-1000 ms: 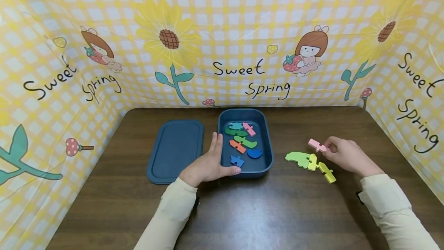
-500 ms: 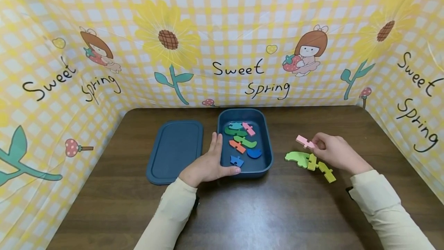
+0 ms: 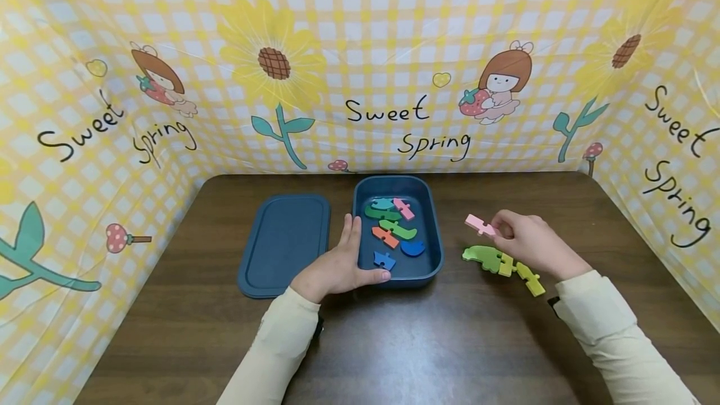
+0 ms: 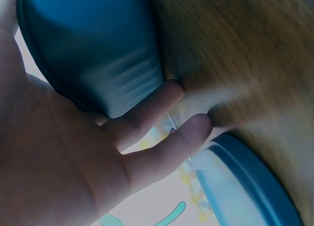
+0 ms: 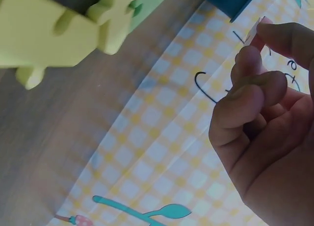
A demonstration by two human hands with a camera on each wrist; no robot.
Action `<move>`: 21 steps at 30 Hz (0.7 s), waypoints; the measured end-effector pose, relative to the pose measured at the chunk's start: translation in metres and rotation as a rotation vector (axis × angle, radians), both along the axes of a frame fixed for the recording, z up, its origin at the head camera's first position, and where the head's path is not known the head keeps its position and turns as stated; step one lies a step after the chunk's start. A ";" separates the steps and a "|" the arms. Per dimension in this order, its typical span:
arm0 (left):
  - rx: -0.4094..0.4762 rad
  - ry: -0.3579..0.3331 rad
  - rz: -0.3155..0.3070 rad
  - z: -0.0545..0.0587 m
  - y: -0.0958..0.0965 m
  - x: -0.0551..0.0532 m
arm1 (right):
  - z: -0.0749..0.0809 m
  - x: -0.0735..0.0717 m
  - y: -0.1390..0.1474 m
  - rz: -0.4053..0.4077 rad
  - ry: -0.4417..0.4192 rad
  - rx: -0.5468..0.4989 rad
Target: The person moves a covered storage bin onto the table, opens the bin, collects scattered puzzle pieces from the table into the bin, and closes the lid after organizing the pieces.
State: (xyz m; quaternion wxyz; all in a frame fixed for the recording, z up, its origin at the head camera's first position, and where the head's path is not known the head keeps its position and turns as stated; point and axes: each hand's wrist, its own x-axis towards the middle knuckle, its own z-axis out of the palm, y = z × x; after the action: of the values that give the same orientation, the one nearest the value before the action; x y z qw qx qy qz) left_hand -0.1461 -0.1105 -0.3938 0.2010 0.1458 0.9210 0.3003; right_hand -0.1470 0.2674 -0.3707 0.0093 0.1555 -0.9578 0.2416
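My right hand (image 3: 531, 239) pinches a pink puzzle piece (image 3: 478, 224) between thumb and fingertips, raised above the table. In the right wrist view only a sliver of that pink piece shows at the fingertips. Just below it on the table lie a light green curved piece (image 3: 481, 256) and a small yellow piece (image 3: 505, 265), side by side, with a longer yellow piece (image 3: 530, 279) to their right. My left hand (image 3: 334, 270) rests against the left side of a dark blue box (image 3: 437, 249), fingers straight, thumb over its near rim.
Several coloured puzzle pieces lie in the box, among them an orange one (image 3: 385, 237), a blue boat-like one (image 3: 385, 260) and a green one (image 3: 398, 229). The box's flat lid (image 3: 287, 242) lies to its left. A yellow checked cloth (image 3: 360, 49) walls the table's back and sides.
My right hand has carried the pink piece leftward, toward the box, past the yellow pieces to above the light green piece. The left hand and the box have stayed put.
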 end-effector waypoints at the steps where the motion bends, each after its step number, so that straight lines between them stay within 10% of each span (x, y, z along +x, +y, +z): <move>1: 0.001 0.000 0.000 0.000 0.000 0.000 | 0.001 0.000 -0.002 0.005 0.005 -0.001; 21: 0.003 0.005 0.000 0.000 0.000 0.001 | 0.012 -0.010 -0.043 0.061 -0.030 -0.018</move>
State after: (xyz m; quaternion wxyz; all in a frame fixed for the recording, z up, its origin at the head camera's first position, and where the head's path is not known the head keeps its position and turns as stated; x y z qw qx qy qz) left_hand -0.1454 -0.1109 -0.3935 0.1982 0.1468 0.9210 0.3015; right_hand -0.1566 0.2249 -0.3586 -0.0112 0.1810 -0.9504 0.2528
